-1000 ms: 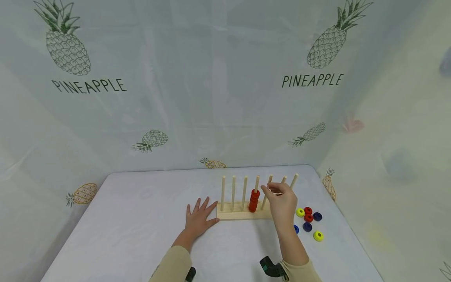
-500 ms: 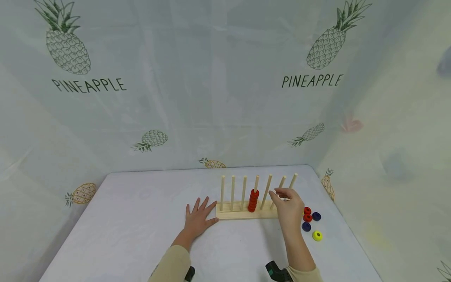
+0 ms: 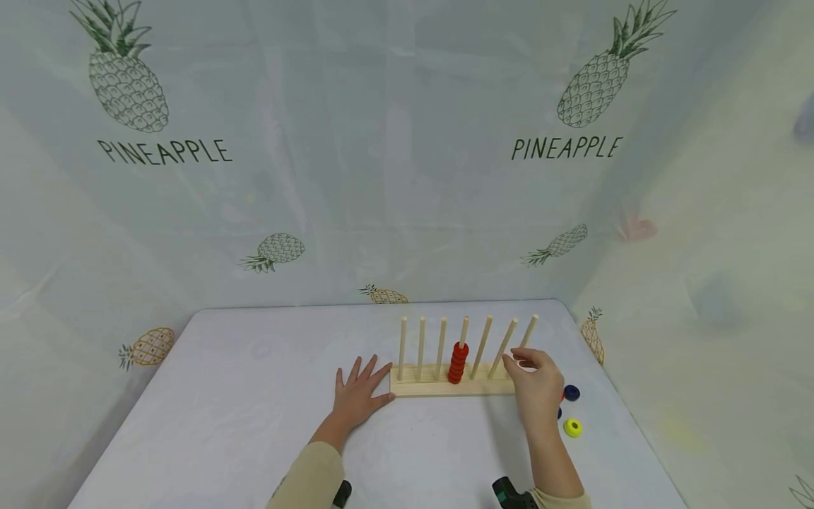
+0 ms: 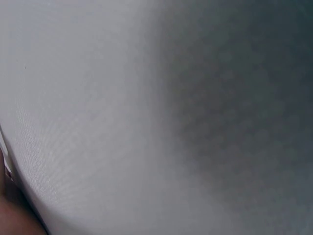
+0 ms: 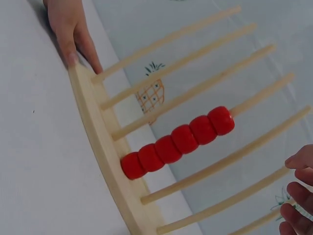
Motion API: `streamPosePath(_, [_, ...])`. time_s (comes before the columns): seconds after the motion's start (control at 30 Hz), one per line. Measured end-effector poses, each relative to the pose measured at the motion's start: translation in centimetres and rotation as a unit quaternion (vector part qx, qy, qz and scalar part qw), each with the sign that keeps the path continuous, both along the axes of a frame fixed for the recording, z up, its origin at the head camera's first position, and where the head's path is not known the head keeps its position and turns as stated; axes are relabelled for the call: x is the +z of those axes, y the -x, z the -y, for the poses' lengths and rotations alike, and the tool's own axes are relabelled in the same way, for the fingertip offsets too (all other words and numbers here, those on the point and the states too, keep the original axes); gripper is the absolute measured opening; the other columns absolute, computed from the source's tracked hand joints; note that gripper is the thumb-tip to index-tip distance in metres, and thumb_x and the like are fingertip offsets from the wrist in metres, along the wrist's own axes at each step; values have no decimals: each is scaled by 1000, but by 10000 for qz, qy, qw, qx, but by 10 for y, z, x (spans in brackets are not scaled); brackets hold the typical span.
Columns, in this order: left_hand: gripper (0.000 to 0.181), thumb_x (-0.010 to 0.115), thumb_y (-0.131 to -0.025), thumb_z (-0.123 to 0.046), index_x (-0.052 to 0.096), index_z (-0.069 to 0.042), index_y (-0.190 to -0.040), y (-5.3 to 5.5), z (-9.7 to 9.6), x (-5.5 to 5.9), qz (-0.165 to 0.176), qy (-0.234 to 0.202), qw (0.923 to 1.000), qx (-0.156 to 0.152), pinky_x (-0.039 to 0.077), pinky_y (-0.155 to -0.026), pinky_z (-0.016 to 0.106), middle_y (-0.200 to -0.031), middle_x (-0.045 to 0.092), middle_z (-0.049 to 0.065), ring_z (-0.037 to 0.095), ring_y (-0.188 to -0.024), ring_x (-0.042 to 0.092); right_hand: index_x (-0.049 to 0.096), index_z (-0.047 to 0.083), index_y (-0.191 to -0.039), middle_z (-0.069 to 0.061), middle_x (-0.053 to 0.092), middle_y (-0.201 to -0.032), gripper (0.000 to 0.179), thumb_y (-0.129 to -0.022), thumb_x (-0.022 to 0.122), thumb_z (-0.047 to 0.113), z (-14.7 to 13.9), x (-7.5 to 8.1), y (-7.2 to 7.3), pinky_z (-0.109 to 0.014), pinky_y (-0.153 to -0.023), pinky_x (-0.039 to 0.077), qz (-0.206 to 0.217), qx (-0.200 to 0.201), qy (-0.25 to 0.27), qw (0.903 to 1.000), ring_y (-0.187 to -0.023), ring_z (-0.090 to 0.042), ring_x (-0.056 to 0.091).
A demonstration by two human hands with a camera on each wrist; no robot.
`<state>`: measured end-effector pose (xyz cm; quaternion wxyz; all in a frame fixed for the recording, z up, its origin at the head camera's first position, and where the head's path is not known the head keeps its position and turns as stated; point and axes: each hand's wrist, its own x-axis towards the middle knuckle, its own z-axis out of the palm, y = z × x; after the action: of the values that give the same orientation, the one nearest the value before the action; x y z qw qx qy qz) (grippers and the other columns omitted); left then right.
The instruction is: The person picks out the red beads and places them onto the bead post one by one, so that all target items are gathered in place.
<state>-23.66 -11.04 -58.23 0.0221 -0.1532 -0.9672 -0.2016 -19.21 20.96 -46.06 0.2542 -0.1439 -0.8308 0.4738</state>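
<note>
A wooden rack with upright pegs (image 3: pixel 439 390) stands on the table, one peg carrying a stack of several red beads (image 3: pixel 457 363). In the right wrist view the beads (image 5: pixel 178 143) sit tightly together, reaching down to the base. My left hand (image 3: pixel 356 401) lies with spread fingers on the table, thumb and a fingertip at the rack's left end. My right hand (image 3: pixel 539 390) hovers over the rack's right end, fingers loosely bent, with nothing visible between thumb and fingers. The left wrist view is mostly a blurred pale surface.
Loose beads lie right of the rack: a yellow bead (image 3: pixel 569 430), a dark blue bead (image 3: pixel 571 393), and others partly hidden behind my right hand. A cloth printed with pineapples (image 3: pixel 394 177) hangs behind the white table (image 3: pixel 222 396).
My right hand has moved right and slightly down, away from the red stack toward the loose beads, covering some of them. My left hand has stayed in place.
</note>
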Motion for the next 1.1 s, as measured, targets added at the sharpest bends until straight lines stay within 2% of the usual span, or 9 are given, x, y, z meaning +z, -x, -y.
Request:
streamPosePath(0.23, [67, 61, -89, -54, 46, -23, -147, -3, -2, 8, 58, -71, 9999, -69, 2, -106, 71, -156, 31, 12, 42, -144, 17, 74, 4, -100, -9, 69, -99, 19, -84, 76, 15, -10, -5, -4, -19, -60, 46, 176, -6, -68, 9998, -91, -23, 61])
streamPosePath(0.37, [66, 61, -90, -54, 46, -24, -147, -4, -3, 11, 157, 4, 9999, -31, 2, -107, 70, -157, 30, 10, 40, -145, 16, 73, 4, -102, -10, 69, -102, 20, -85, 76, 15, -16, -9, -6, -19, -63, 46, 316, 9, -53, 9995, -95, -25, 60])
streamPosePath(0.53, [66, 60, -90, -55, 45, -25, -147, -3, -4, 10, 183, 52, 9998, -21, 3, -107, 70, -157, 30, 9, 39, -145, 16, 72, 2, -103, -13, 67, -106, 23, -85, 75, 16, -25, -14, -8, -24, -66, 46, 539, -7, -130, 9985, -97, -28, 59])
streamPosePath(0.73, [66, 60, -90, -55, 46, -24, -147, -3, -3, 8, 79, -82, 9999, -91, 1, -106, 71, -157, 30, 12, 42, -144, 16, 72, 1, -102, -14, 68, -101, 22, -85, 75, 14, -38, -22, -8, -29, -66, 46, 729, -141, -380, 9965, -91, -27, 59])
streamPosePath(0.93, [67, 58, -90, -57, 44, -26, -148, -1, 0, 3, 0, -18, 10000, -84, 0, -106, 70, -157, 30, 12, 42, -144, 16, 72, 0, -103, -18, 67, -100, 23, -85, 75, 14, -48, -30, -11, -37, -71, 45, 875, -101, -319, 9956, -91, -29, 58])
streamPosePath(1.1, [67, 59, -90, -57, 45, -26, -148, -2, -1, 6, 44, 15, 10000, -47, 2, -107, 70, -157, 29, 10, 40, -145, 16, 72, 1, -100, -15, 67, -93, 21, -84, 74, 14, -56, -38, -13, -38, -69, 42, 1008, -195, -487, 9935, -86, -28, 57])
